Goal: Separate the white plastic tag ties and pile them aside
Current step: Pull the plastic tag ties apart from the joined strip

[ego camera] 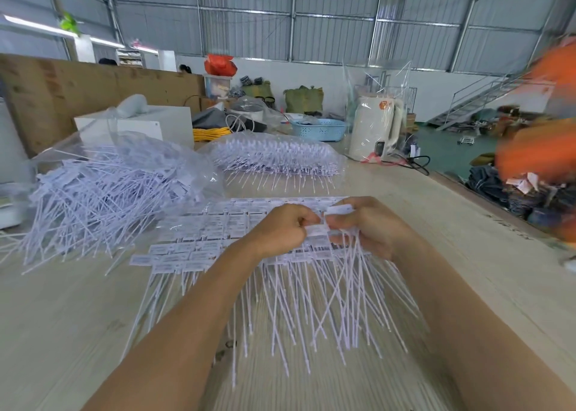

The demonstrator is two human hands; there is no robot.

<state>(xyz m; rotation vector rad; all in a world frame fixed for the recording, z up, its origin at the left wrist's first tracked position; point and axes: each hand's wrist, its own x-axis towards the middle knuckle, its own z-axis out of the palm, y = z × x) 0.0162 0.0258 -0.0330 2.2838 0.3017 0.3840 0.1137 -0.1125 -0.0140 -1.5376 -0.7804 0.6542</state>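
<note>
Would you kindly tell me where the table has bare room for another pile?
Bare wood lies near left, below the loose pile, and right of the right hand toward the table edge. The centre is crowded with joined ties.

Bright, even daylight fills the whole view, soft and diffuse, with barely a shadow on the pale table [78,332]. Glare glints off the clear plastic bag [131,148] at left and the wrapping around the white kettle [374,124]. Wide-angle bending is strong: the ceiling panels [311,11] and the table's edges curve toward the corners. The centre is fairly sharp, but the orange shape [539,136] at far right is smeared with motion blur, and the far background goes soft.
</note>
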